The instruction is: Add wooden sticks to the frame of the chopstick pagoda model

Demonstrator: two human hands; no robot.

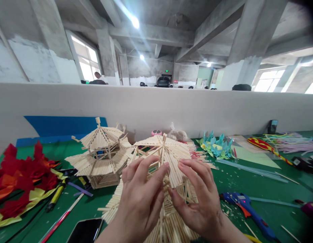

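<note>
A pagoda model (163,153) built of thin wooden sticks stands on the green table (247,184) right in front of me. My left hand (142,194) grips the upper roof from the left, fingers curled over the sticks. My right hand (197,195) holds the same roof from the right, fingers pressed on its slats and thumb underneath. A second, finished stick pagoda (100,157) stands just to the left, apart from my hands.
Red and yellow paper flowers (19,182) lie at far left, a phone (85,230) at the near edge, a blue glue gun (247,211) at right. Teal paper flowers (215,145), pipe cleaners (293,141) and loose sticks lie behind. A white partition wall (197,108) backs the table.
</note>
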